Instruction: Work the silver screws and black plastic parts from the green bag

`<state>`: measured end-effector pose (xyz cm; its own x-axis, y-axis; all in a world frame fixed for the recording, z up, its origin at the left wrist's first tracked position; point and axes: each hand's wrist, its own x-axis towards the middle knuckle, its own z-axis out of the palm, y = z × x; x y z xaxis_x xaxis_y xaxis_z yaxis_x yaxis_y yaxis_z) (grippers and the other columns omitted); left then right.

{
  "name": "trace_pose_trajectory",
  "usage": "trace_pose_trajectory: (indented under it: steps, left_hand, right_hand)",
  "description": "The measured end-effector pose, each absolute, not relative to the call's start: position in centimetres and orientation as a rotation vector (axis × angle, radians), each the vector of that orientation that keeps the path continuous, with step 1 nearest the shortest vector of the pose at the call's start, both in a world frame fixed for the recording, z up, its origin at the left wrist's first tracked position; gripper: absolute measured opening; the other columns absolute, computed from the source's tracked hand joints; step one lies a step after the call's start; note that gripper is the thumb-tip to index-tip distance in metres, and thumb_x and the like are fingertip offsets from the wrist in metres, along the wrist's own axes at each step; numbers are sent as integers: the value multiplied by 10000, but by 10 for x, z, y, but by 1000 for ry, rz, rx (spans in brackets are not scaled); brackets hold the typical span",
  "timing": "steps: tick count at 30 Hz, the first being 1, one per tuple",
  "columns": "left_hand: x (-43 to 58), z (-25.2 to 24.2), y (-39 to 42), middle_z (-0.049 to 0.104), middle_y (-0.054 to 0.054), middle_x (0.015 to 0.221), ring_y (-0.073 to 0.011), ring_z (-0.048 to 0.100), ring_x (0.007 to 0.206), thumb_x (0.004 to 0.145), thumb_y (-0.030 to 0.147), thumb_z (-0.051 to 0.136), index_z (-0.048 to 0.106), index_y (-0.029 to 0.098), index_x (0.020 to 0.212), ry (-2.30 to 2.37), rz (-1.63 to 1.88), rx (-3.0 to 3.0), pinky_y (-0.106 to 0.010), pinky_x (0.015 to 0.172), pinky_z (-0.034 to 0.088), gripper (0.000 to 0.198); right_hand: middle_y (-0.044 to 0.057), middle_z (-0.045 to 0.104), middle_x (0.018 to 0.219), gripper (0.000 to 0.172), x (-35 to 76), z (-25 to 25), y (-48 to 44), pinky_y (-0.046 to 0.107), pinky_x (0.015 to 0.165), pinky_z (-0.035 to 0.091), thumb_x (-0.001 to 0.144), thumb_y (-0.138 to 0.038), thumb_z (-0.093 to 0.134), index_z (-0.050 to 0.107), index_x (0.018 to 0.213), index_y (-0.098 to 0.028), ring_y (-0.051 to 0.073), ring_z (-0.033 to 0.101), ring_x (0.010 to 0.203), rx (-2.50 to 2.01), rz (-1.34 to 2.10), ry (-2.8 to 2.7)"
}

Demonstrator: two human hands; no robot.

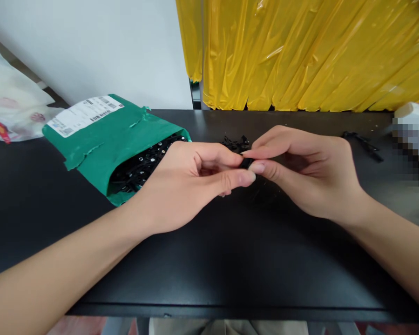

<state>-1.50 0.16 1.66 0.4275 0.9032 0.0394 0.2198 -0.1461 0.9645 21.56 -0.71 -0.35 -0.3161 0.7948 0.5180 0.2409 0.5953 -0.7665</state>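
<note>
Above the middle of the black table, my left hand (192, 184) and my right hand (307, 170) meet fingertip to fingertip. Both pinch one small black piece (246, 163), mostly covered by the fingers, so its kind does not show. Just behind it lie some small black parts (235, 143) on the tabletop. Left of my left hand, a torn green mailing bag (125, 130) lies with its mouth towards me. Many black pieces with shiny round studs (143, 160) fill its mouth.
The black table (230, 265) has its front edge near my lap. A slim black item (363, 145) lies at the right, near a white, partly blurred object (415, 114). A white plastic bag (17, 97) is far left. Yellow plastic sheeting (300, 51) hangs behind, beside a white panel (125, 46).
</note>
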Motion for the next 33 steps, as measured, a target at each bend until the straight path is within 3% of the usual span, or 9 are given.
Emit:
trace_pose_trajectory:
  steps: [4,7,12,17,23,28,33]
  left_hand:
    - [-14,16,2,771,-7,757,-128,674,726,993,322,813,825,246,762,860,761,1378,-197,636,557,244]
    - [-13,16,3,776,3,783,-84,601,663,894,256,918,853,250,796,785,630,1143,-156,602,514,118]
    - [-17,18,6,774,-6,790,-105,610,662,836,264,961,866,253,803,790,490,1232,-191,582,503,101]
    - [-16,17,7,765,18,738,-95,558,594,811,243,971,845,252,784,869,604,1358,-217,564,462,128]
    - [-16,14,14,756,39,733,-81,586,611,816,261,982,847,230,836,1058,785,1492,-202,583,471,140]
    - [-19,14,19,858,-15,863,-125,716,698,896,306,917,826,213,892,1143,808,1523,-223,563,471,130]
    - [-17,17,13,843,-9,782,-124,693,631,827,235,956,815,195,909,1197,701,1493,-219,529,465,168]
  right_hand:
    - [-9,780,999,175,215,-3,-8,385,754,661,1000,-224,829,862,1072,-380,187,754,884,-761,793,-1809]
    - [-17,758,974,174,215,-3,-7,376,819,652,982,-199,847,871,1054,-355,167,733,888,-719,741,-1845]
    - [-4,744,1002,136,221,1,-9,393,721,606,982,-244,858,867,965,-379,185,711,858,-739,636,-1981]
    - [11,748,996,134,221,4,-8,436,794,584,899,-261,943,834,901,-341,218,713,875,-836,379,-2025]
    - [8,786,873,153,222,0,3,415,788,511,997,-379,849,783,911,-270,221,709,803,-938,353,-2160]
    - [15,763,991,174,229,-8,4,481,1007,381,979,-450,863,796,1019,-294,264,668,1018,-1089,409,-2447]
    - [10,767,1004,39,229,-13,5,495,1046,323,1047,-333,782,784,1050,-294,255,656,1069,-1104,553,-2518]
